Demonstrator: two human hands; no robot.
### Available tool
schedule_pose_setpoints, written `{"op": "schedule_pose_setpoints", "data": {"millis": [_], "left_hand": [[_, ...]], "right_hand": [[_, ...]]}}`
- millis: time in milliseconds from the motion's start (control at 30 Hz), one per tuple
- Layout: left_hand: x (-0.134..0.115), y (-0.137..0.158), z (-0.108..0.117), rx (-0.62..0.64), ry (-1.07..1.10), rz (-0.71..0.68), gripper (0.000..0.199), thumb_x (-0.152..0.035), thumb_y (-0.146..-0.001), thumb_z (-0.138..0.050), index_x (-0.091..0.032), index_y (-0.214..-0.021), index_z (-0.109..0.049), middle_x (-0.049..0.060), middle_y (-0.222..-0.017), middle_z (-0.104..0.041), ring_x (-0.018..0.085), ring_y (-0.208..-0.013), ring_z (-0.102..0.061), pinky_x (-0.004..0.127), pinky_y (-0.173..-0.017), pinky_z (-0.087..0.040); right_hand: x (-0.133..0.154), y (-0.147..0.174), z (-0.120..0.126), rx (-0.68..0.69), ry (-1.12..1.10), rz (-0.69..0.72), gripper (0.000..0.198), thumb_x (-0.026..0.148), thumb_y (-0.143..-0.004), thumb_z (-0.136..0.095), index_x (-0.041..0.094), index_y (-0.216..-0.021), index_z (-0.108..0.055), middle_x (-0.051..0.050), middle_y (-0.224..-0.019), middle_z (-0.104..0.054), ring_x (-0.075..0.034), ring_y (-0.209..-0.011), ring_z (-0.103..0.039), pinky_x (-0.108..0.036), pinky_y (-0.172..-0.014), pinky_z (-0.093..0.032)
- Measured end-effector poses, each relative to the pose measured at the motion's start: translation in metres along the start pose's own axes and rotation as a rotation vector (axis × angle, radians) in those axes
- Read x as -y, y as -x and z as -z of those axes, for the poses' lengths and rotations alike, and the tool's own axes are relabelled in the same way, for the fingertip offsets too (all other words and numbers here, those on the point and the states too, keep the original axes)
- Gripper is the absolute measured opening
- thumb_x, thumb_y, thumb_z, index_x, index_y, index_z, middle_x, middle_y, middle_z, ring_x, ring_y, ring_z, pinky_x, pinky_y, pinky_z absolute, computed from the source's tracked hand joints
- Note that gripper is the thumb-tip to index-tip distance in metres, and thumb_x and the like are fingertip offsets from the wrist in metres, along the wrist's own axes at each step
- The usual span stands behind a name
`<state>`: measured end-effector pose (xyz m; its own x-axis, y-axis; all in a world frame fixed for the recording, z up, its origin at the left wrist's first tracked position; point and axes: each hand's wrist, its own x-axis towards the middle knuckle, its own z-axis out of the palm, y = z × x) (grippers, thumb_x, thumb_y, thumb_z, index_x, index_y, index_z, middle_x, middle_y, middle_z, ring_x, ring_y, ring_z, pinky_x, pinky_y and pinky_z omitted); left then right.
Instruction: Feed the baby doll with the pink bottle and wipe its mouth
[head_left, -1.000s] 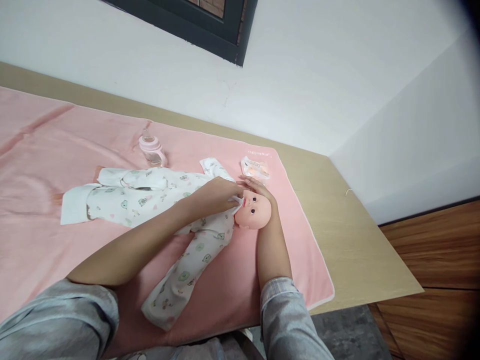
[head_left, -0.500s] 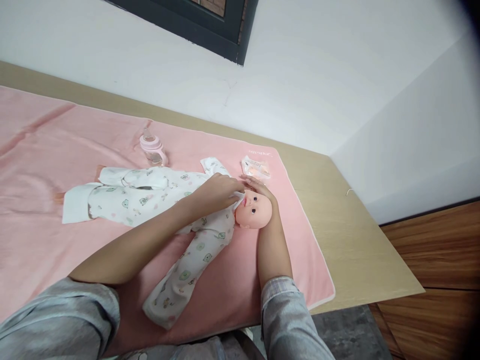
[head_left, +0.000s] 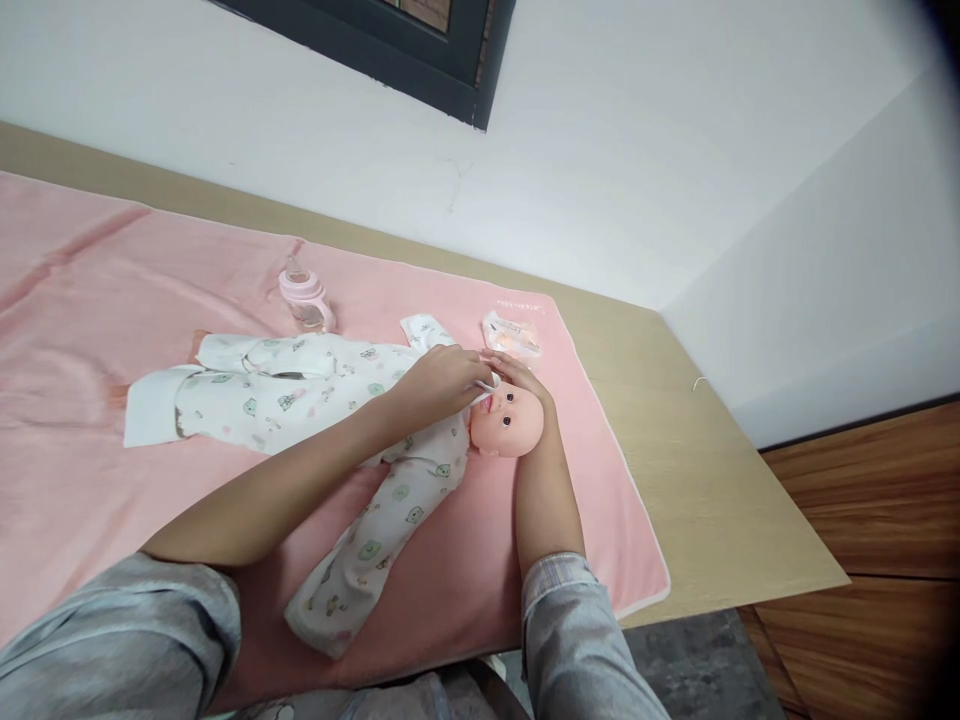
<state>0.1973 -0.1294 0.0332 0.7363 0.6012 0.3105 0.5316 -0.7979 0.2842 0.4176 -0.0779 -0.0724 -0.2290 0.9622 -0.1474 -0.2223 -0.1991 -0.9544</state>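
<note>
A bald baby doll [head_left: 506, 420] in white printed clothes [head_left: 296, 395] lies on its back, head to the right. My left hand [head_left: 448, 380] is closed in a pinch on a thin white wipe [head_left: 486, 388], held against the doll's face beside its mouth. My right hand [head_left: 519, 374] curves round the far side of the doll's head, its fingers stretched out and pointing toward the left hand. Part of the wipe is hidden by the left fingers.
A pink baby bottle [head_left: 305, 298] lies behind the doll's legs. Near the doll's head is a small white-and-orange packet [head_left: 511, 335]. A pink blanket [head_left: 600, 480] covers much of the wooden table [head_left: 712, 490], which stands against a white wall.
My left hand has shifted slightly with the wipe, which now reaches a little farther up the doll's cheek. The right hand and the doll look unmoved.
</note>
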Motion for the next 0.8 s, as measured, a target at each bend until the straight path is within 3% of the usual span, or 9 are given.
{"op": "schedule_pose_setpoints", "data": {"millis": [300, 533, 800], "left_hand": [[0.0, 0.003, 0.002, -0.032, 0.086, 0.084, 0.031, -0.013, -0.089, -0.045, -0.019, -0.096, -0.075, 0.005, -0.1, -0.07, 0.02, -0.087, -0.065, 0.028, -0.069, -0.044], [-0.011, 0.007, 0.009, 0.015, 0.234, 0.076, 0.024, -0.012, -0.088, -0.052, -0.019, -0.091, -0.075, 0.001, -0.099, -0.071, 0.018, -0.085, -0.065, 0.025, -0.075, -0.046], [-0.01, 0.006, 0.001, 0.035, 0.185, 0.063, 0.029, -0.014, -0.09, -0.048, -0.021, -0.093, -0.076, 0.003, -0.098, -0.07, 0.018, -0.084, -0.064, 0.026, -0.074, -0.045]], "right_hand": [[0.001, -0.002, 0.001, -0.04, 0.069, 0.002, 0.029, 0.035, -0.079, -0.07, 0.028, -0.106, -0.066, -0.002, -0.11, -0.072, -0.022, -0.117, -0.062, -0.042, -0.107, -0.05], [0.005, 0.004, -0.003, -0.015, 0.032, -0.01, 0.033, 0.036, -0.077, -0.073, 0.027, -0.107, -0.065, -0.002, -0.111, -0.072, -0.022, -0.115, -0.063, -0.041, -0.102, -0.053], [0.006, 0.004, -0.004, -0.019, 0.046, -0.019, 0.036, 0.037, -0.075, -0.074, 0.027, -0.108, -0.065, -0.002, -0.114, -0.071, -0.023, -0.115, -0.064, -0.043, -0.103, -0.052]]}}
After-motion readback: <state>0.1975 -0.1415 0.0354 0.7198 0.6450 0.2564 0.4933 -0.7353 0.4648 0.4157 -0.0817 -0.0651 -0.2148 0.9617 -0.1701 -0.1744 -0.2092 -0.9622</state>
